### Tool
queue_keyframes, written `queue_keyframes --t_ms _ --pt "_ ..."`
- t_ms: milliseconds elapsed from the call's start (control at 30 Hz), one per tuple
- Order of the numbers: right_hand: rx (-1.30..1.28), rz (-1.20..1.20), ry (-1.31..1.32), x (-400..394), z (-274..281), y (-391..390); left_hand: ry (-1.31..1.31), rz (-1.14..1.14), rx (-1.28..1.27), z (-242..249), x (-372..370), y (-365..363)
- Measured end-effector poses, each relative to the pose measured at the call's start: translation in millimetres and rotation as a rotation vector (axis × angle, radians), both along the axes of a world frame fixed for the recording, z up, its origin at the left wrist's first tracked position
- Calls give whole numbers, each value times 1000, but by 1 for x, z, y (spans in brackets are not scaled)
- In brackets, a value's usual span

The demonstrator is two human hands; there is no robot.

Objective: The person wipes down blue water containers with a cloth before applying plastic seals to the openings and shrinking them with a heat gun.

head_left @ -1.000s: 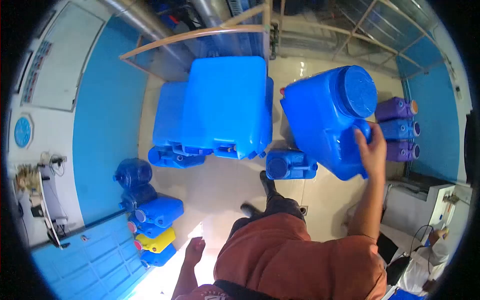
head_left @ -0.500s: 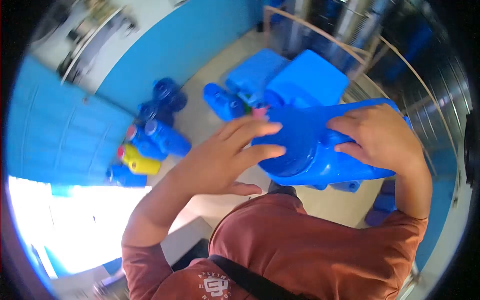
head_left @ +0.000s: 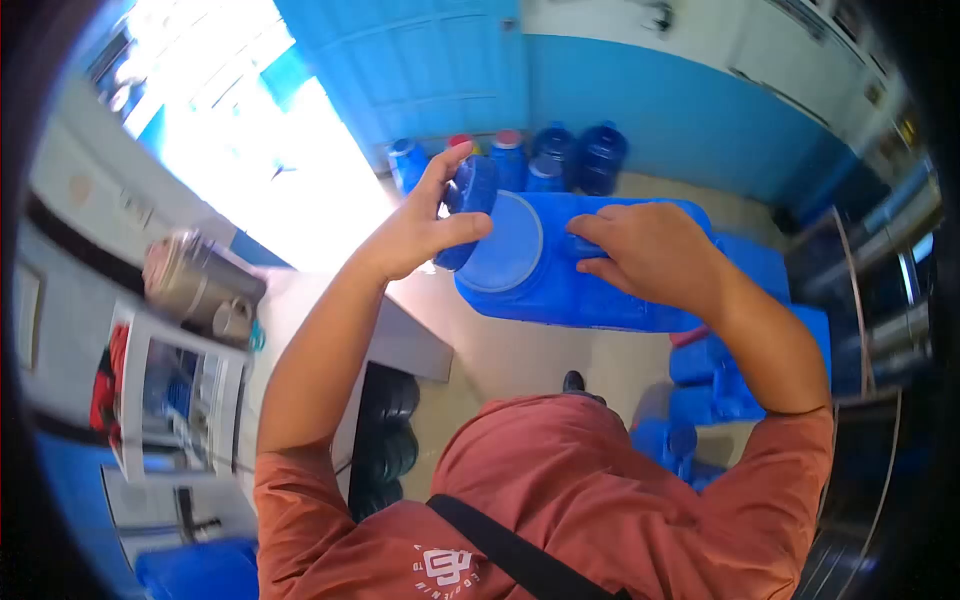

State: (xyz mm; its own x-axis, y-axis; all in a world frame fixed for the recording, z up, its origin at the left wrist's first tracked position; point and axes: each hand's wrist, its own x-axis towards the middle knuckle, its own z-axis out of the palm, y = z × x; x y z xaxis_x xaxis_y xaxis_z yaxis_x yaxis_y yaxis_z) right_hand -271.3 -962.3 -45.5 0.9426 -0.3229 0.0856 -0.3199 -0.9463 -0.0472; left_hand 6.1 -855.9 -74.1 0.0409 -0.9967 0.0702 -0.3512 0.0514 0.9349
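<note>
A large blue plastic water container [head_left: 585,308] is held up on its side in front of my torso. Around its handle [head_left: 580,246] wrap the fingers of my right hand [head_left: 655,252]. My left hand [head_left: 412,228] grips a dark blue round screw cap [head_left: 476,190] by its rim, thumb on the near side and fingers on the far side. The cap is off the container, close beside its wide round mouth [head_left: 505,245], which shows as a pale blue disc facing left.
Several blue jugs [head_left: 508,160] and round bottles [head_left: 602,155] line the blue wall. More blue containers [head_left: 760,270] stand on the floor to the right. At left is a white counter [head_left: 290,320] with a metal flask [head_left: 200,285] on it. A bright doorway opens at upper left.
My left hand, open by the capped mouth before, now holds the cap away from it. The view has turned toward the doorway, and the container has swung with me, still in my right hand.
</note>
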Motion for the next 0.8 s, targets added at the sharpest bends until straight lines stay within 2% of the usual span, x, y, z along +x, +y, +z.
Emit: queue_keyframes --t_ms 67,100,167,300,367,433,467,500,567,600,667,700,767,800 --pt "-10 100 1 42 1 2 254 141 -63 -16 32 33" --pt "-13 137 1 59 1 3 254 201 -67 -19 40 48" --pt "-14 225 2 92 -3 4 481 331 -202 -24 54 77" --pt "-14 365 -36 156 -24 -2 852 644 -373 -84 105 146" --pt "25 444 -58 178 -43 -15 580 959 -520 -108 106 180" --pt "74 503 -64 195 -60 -30 193 1119 -429 -139 112 227" --pt "97 518 -42 202 -68 -38 161 1178 -422 -154 111 246" --pt "118 525 -22 211 -74 -42 -18 1377 -349 -188 118 271" --pt "152 575 -7 226 -80 -49 -227 1547 -126 -217 115 300" --pt "167 598 2 234 -82 -54 -229 1562 -109 -223 113 308" --pt "192 644 32 249 -81 -58 -418 1695 372 -217 103 303" --pt "201 670 57 253 -80 -61 -408 1677 386 -214 99 291" --pt "183 688 94 264 -81 -68 -868 1592 259 -187 94 252" --pt "162 732 116 269 -81 -68 -626 1423 143 -167 91 226"
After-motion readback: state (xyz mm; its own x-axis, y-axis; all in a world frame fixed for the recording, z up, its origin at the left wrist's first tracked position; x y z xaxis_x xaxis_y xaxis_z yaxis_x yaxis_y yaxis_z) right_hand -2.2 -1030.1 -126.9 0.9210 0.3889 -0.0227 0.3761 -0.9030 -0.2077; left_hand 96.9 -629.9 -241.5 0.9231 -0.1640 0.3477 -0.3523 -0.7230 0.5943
